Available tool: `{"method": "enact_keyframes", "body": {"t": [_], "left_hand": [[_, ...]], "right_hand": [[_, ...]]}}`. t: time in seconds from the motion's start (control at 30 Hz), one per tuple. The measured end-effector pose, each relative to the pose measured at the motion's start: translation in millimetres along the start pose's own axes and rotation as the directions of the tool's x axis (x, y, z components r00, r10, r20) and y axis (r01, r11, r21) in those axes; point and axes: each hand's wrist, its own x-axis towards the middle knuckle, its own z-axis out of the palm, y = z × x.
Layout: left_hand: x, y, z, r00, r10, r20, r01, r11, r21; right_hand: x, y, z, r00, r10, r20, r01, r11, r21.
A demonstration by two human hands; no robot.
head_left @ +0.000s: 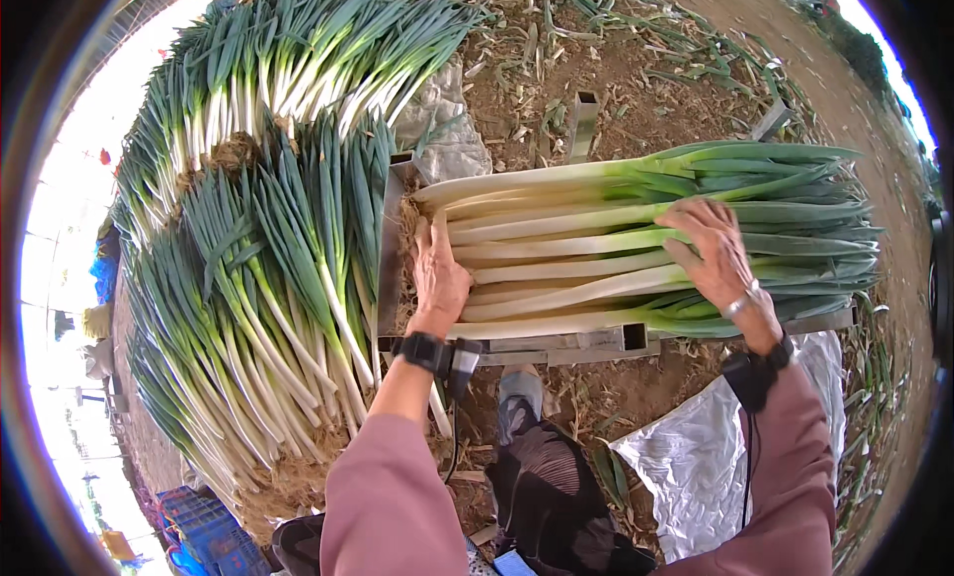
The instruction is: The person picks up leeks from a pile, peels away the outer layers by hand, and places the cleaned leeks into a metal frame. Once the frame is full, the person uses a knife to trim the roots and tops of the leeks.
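Observation:
A layer of long green onions point(556, 243) lies side by side in a metal frame point(391, 248), white shafts to the left and green leaves to the right. At the root ends, my left hand point(437, 273) rests on the white shafts near the frame's end plate, fingers extended and pointing away from me. Where white turns to green, my right hand point(708, 246) lies across the stalks, its fingers loosely bent and thumb apart. Both hands touch the onions; neither is wrapped round one. The undersides of my fingers are partly hidden.
Large heaps of green onions point(248, 308) with soil on their roots stand along the left. A silvery sheet point(686, 457) is on the ground at lower right. Below left sits a blue crate point(209, 531). Leaf scraps litter the brown soil point(636, 109) behind the frame.

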Motion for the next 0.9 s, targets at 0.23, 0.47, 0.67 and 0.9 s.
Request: {"method": "enact_keyframes", "body": {"t": [0.23, 0.47, 0.67, 0.9], "left_hand": [[-97, 50, -29, 0.961, 0.254, 0.108, -0.236, 0.959, -0.158], [-111, 49, -33, 0.972, 0.191, 0.138, -0.163, 0.968, -0.19], [-68, 55, -9, 0.967, 0.251, 0.05, -0.244, 0.962, -0.122], [-37, 45, 27, 0.974, 0.212, 0.083, -0.22, 0.97, 0.105]], "right_hand": [[-8, 35, 44, 0.975, -0.029, 0.22, 0.068, 0.983, -0.171], [0, 36, 64, 0.999, 0.005, 0.046, 0.007, 0.965, -0.262], [3, 37, 76, 0.995, 0.041, -0.092, -0.063, 0.964, -0.26], [-5, 31, 67, 0.999, 0.051, -0.003, -0.051, 0.985, -0.163]]}}
